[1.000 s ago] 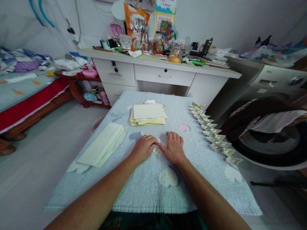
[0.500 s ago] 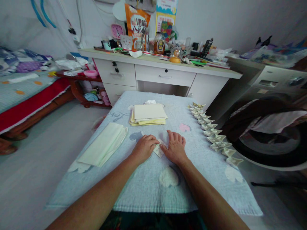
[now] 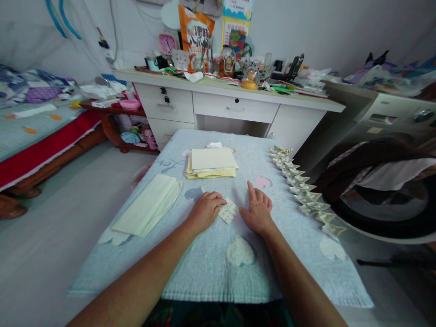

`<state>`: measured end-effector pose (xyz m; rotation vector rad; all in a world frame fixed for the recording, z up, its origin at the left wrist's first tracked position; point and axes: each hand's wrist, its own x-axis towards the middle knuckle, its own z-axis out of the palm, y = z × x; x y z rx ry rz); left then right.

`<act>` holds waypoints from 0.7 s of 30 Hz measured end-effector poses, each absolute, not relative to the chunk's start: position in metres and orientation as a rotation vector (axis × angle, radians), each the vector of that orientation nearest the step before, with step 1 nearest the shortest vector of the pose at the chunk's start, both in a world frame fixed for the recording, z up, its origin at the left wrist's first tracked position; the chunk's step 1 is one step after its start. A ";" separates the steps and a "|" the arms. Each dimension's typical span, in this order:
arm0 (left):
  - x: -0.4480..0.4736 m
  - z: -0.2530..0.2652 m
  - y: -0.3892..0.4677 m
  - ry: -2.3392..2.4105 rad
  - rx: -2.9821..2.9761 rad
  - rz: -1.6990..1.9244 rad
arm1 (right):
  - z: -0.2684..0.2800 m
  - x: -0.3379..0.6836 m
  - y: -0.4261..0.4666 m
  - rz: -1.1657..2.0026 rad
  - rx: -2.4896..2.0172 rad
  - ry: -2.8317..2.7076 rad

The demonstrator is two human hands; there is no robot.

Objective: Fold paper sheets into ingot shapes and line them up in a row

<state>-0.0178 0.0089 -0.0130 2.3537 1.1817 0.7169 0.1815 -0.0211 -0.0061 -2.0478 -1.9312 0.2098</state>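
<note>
A small folded paper square (image 3: 228, 210) with printed marks lies on the cloth-covered table (image 3: 200, 281), one corner toward me. My left hand (image 3: 205, 209) holds its left corner, fingers curled and pressed together. My right hand (image 3: 258, 210) rests just right of the square, fingers apart, its thumb near the right corner with nothing held. Beyond my hands is a stack of cream and yellow paper (image 3: 214, 160). Folded pale green sheets (image 3: 146, 206) lie to the left. Along the right side runs a row of pointed folded paper pieces (image 3: 303, 186), nested one behind another.
A white desk (image 3: 235, 102) crowded with small items stands behind the table. At the right is a washing machine (image 3: 384, 118) with clothes in its door opening. A bed (image 3: 37, 122) and a low red-brown stand (image 3: 105, 122) are at the left.
My right hand has moved off the folded paper to the right, uncovering more of it. My left hand stays on the left corner.
</note>
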 end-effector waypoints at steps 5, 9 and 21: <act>-0.018 -0.013 0.010 1.183 2.344 0.701 | -0.005 0.187 -0.019 0.237 -1.894 -1.760; -0.017 -0.012 0.010 1.176 2.337 0.690 | 0.001 0.182 -0.020 0.219 -1.552 -1.767; -0.032 -0.008 0.009 1.537 2.318 0.609 | -0.005 0.163 -0.023 0.340 -1.342 -2.288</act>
